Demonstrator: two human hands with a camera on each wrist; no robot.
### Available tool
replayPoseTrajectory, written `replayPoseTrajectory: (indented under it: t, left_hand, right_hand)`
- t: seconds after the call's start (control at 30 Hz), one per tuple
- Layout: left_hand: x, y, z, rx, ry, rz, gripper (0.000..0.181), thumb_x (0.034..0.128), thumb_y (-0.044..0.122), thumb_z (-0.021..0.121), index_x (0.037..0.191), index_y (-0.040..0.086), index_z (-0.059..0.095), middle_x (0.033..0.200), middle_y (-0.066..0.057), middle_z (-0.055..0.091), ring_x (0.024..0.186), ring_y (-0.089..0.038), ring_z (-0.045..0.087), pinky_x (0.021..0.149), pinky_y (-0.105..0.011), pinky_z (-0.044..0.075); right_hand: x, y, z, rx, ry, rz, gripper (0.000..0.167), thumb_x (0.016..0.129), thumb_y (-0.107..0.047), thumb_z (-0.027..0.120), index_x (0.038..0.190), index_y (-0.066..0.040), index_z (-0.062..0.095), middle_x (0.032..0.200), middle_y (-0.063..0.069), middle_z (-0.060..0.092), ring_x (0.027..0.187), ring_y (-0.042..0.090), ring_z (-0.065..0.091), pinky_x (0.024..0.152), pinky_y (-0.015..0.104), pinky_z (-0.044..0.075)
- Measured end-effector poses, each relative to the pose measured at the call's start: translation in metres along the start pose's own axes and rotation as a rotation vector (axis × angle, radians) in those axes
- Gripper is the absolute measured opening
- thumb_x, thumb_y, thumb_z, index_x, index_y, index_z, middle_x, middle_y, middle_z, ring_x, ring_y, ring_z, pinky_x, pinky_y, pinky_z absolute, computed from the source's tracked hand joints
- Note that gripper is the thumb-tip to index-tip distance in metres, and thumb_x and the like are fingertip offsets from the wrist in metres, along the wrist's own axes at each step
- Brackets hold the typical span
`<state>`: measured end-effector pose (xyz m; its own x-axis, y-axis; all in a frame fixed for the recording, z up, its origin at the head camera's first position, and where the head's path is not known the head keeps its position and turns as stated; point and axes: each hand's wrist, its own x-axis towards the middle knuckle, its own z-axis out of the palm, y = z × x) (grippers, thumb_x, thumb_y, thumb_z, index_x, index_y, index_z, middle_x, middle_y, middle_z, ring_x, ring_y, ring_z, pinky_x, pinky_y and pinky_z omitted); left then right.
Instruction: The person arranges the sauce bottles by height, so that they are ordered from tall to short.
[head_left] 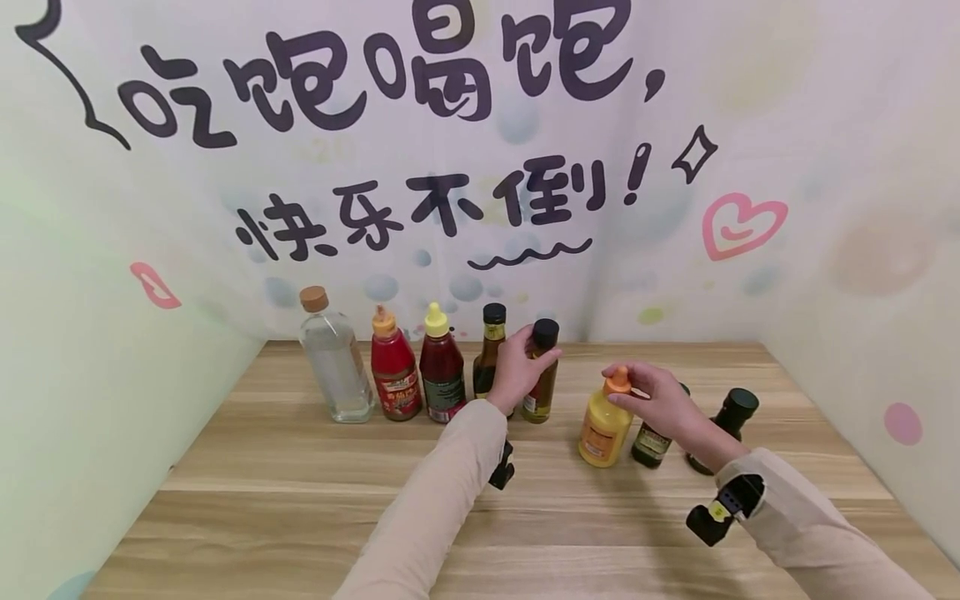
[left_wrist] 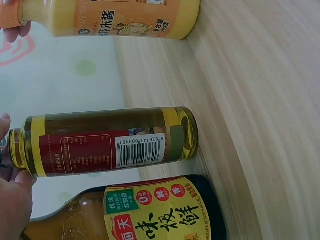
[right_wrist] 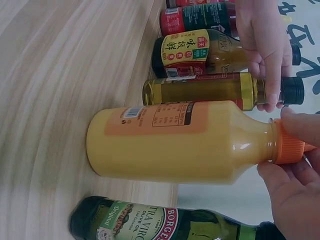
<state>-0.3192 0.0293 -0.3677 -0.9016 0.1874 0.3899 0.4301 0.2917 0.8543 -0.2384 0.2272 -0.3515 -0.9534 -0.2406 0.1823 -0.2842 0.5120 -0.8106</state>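
My left hand (head_left: 516,367) holds a slim bottle of golden oil (head_left: 542,393) by its neck, just under the black cap. The left wrist view shows its dark red label and barcode. With fingers and thumb about the orange cap, my right hand (head_left: 663,400) grips a yellow mustard bottle (head_left: 602,427). Both bottles stand upright on the wooden table. Left of the oil, partly behind my left hand, is a soy sauce bottle (left_wrist: 155,212). A dark green olive oil bottle (right_wrist: 145,220) stands just right of the mustard, partly covered by my right hand.
Farther left along the back stand a dark red sauce bottle (head_left: 442,375), a red ketchup bottle (head_left: 393,375) and a clear bottle (head_left: 333,367) with a brown cap. Another dark bottle (head_left: 738,408) stands behind my right forearm. A printed backdrop (head_left: 645,275) rises behind the table (head_left: 300,517).
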Motion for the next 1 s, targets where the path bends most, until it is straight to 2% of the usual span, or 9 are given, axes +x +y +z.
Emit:
replayPoseTrajectory:
  t: [0.6, 0.87, 1.0]
  left_hand:
    - [0.002, -0.001, 0.001, -0.012, -0.015, -0.011, 0.026, 0.0770, 0.015, 0.069, 0.099, 0.004, 0.060, 0.092, -0.007, 0.064, 0.083, -0.014, 0.059, 0.069, -0.022, 0.047]
    - [0.000, 0.001, 0.001, -0.002, -0.012, -0.023, 0.025, 0.0771, 0.016, 0.069, 0.098, 0.005, 0.060, 0.091, -0.006, 0.064, 0.082, -0.013, 0.059, 0.069, -0.021, 0.046]
    - [0.001, 0.000, 0.000, 0.006, -0.010, -0.026, 0.026, 0.0773, 0.016, 0.069, 0.099, 0.005, 0.060, 0.092, -0.006, 0.064, 0.083, -0.014, 0.059, 0.070, -0.022, 0.047]
  right_hand:
    - [0.007, -0.009, -0.001, -0.101, 0.014, -0.001, 0.030, 0.082, -0.006, 0.061, 0.111, 0.002, 0.055, 0.111, 0.021, 0.056, 0.106, 0.035, 0.051, 0.079, 0.038, 0.048]
    - [0.022, -0.016, -0.002, -0.094, 0.044, -0.058, 0.029, 0.082, -0.003, 0.061, 0.109, 0.006, 0.055, 0.109, 0.023, 0.057, 0.105, 0.035, 0.052, 0.080, 0.037, 0.048]
    - [0.029, -0.015, 0.001, -0.085, 0.064, -0.050, 0.030, 0.082, -0.002, 0.061, 0.110, 0.007, 0.054, 0.110, 0.025, 0.056, 0.105, 0.036, 0.052, 0.080, 0.039, 0.048]
